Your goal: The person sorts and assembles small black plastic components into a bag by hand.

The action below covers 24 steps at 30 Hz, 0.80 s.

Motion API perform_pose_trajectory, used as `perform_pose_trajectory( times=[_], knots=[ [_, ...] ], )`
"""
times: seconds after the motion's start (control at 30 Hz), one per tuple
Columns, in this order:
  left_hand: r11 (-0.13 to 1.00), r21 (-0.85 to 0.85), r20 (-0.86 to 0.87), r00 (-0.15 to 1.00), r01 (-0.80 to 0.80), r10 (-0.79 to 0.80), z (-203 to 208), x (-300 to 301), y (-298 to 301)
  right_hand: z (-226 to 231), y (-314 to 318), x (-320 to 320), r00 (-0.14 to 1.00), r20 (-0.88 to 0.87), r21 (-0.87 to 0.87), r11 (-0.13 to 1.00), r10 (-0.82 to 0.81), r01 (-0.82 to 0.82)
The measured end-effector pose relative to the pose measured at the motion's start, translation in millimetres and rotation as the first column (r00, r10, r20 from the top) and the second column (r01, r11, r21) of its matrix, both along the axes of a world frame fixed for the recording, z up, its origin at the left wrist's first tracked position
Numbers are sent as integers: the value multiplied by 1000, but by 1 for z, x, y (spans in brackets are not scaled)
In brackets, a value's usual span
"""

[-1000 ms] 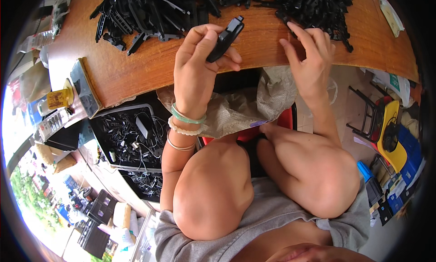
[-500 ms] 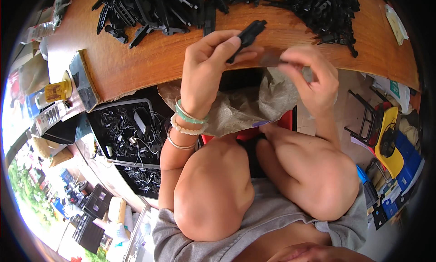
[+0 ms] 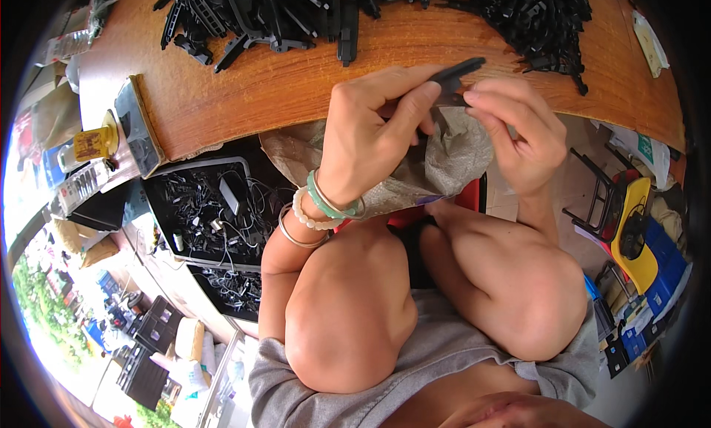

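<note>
My left hand (image 3: 378, 128), with bracelets at its wrist, pinches a black plastic part (image 3: 461, 70) between thumb and fingers above the table's near edge. The part is slim and tilts up to the right. Close to its lower side, my right hand (image 3: 522, 131) has its thumb and fingertips pressed together. Something small and dark shows at those fingertips, too small to name. Below both hands a pale woven sack (image 3: 452, 150) hangs between the table edge and my knees.
On the wooden table (image 3: 281, 83) lie a heap of long black parts (image 3: 252, 17) and a pile of smaller black pieces (image 3: 544, 28). A dark flat device (image 3: 138, 124) rests at the left edge. Black trays (image 3: 200, 213) of parts and cables stand lower left, a yellow stool (image 3: 637, 235) right.
My left hand has moved right with the black part, which now lies flatter. My right hand has shifted slightly right, its fingertips staying close to the part.
</note>
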<state>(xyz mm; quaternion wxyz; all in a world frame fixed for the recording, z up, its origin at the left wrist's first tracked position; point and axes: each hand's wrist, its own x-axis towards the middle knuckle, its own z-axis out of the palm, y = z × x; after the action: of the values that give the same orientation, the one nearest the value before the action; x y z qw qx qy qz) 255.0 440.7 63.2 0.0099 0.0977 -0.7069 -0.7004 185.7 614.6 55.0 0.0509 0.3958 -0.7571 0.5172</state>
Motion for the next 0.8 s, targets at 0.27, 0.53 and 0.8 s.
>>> perform_pose_trajectory(
  times=[0.27, 0.53, 0.8],
  knots=[
    [970, -227, -135, 984, 86, -119, -9, 3, 4, -4, 3, 2, 998, 49, -73, 996, -44, 47],
    [898, -440, -383, 910, -27, -161, -13, 4, 1, 5, -2, -3, 995, 81, -47, 996, -66, 70],
    [868, -497, -385, 902, -24, -196, -10, 6, 1, -12, 3, 5, 961, 277, -90, 995, -17, 43]
  ],
)
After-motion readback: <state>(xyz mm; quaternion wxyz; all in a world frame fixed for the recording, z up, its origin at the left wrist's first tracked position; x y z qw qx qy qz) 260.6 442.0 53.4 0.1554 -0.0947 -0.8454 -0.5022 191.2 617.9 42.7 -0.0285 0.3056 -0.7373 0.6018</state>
